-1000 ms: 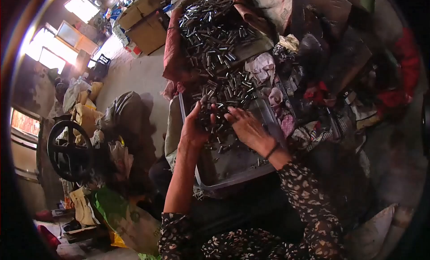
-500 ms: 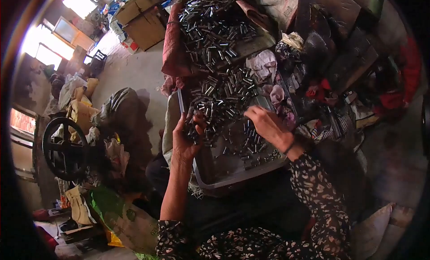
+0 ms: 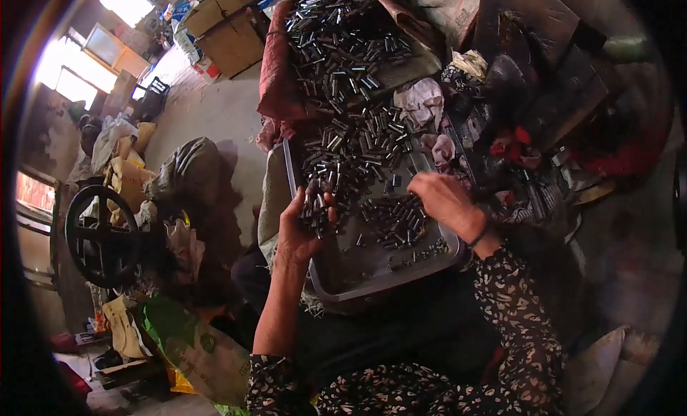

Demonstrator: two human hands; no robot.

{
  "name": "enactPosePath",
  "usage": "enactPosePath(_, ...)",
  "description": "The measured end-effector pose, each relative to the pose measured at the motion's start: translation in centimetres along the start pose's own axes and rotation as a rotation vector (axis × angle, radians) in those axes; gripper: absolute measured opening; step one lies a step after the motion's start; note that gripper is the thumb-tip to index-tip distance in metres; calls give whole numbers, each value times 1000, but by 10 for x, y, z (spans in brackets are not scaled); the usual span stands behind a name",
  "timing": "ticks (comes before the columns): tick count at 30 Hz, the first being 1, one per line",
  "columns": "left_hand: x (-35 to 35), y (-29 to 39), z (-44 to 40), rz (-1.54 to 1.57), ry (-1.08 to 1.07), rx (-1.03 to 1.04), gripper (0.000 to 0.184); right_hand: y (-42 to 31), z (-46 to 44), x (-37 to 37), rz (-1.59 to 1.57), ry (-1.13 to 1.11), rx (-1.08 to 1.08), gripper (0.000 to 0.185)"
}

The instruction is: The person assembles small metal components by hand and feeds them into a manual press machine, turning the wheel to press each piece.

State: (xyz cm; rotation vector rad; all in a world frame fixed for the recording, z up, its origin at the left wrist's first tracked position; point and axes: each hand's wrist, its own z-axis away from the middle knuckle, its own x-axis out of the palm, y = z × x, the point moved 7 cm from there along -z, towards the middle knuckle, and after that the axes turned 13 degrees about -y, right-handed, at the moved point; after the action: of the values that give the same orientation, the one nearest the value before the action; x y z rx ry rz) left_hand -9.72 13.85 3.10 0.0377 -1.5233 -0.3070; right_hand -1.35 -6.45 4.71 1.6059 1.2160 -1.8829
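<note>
Metal pins lie heaped in and beyond the plastic tray, some spread loose near its right side. Left hand grips a bunch, fingers curled round it. Right hand at tray's right side, fingers bent; can't tell if grip is closed.

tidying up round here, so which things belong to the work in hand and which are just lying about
In the work:
- metal pieces, bunched in the left hand and loose in the tray
- right hand, over the tray's edge

Seemingly just lying about:
- cardboard box
- pale rag
- grey sack
- green bag
</note>
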Motion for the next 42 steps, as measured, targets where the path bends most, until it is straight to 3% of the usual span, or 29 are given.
enactPosePath(3, 0, -7, 1, 111, -11, -48, 34, 2, -5, -14, -10, 48, 178, 15)
enactPosePath(6, -4, -11, 0, 79, 41, -55, 31, -5, -21, 8, 5, 178, 51, 4)
enactPosePath(8, -3, -14, -1, -2, 56, -46, 31, -12, -31, 26, 94, 127, 51, 3)
enactPosePath(13, -3, -15, -6, -660, 213, -139, 26, -25, -36, 46, 211, -11, 59, 7)
enactPosePath(17, -4, -16, -16, -1020, 309, -210, 25, -20, -24, 34, 187, 49, 13, 10)
enactPosePath(20, -3, -20, -35, -1641, 297, -279, 27, 13, -8, 4, -405, 229, 178, 15)
enactPosePath(21, -3, -26, -43, -1643, 296, -282, 27, 15, -1, -4, -407, 231, 180, 15)
enactPosePath(24, -3, -41, -72, -2086, 270, -58, 21, 37, 19, -17, -674, 411, 201, 19)
enactPosePath(25, 5, -47, -78, -2091, 269, -57, 21, 39, 21, -17, -677, 415, 199, 19)
enactPosePath(27, 14, -60, -93, -2425, 316, -209, 22, 41, 25, -23, -676, 481, 151, 18)
enactPosePath(31, 17, -81, -110, -2644, 262, -94, 13, 38, 25, -30, -619, 486, 157, 16)
enactPosePath(32, 9, -84, -115, -2696, 298, -272, 13, 37, 26, -31, -623, 489, 154, 16)
enactPosePath(33, 9, -89, -117, -2703, 304, -270, 13, 39, 27, -30, -679, 477, 170, 16)
enactPosePath(37, 18, -98, -124, -2784, 329, -648, 17, 42, 23, -19, -833, 519, 120, 15)
enactPosePath(39, 31, -108, -122, -3080, 242, -505, 19, 40, 23, -18, -1027, 394, 265, 14)
enactPosePath(42, -14, -113, -143, -3024, 356, -588, 20, 45, 23, -12, -1091, 478, 203, 15)
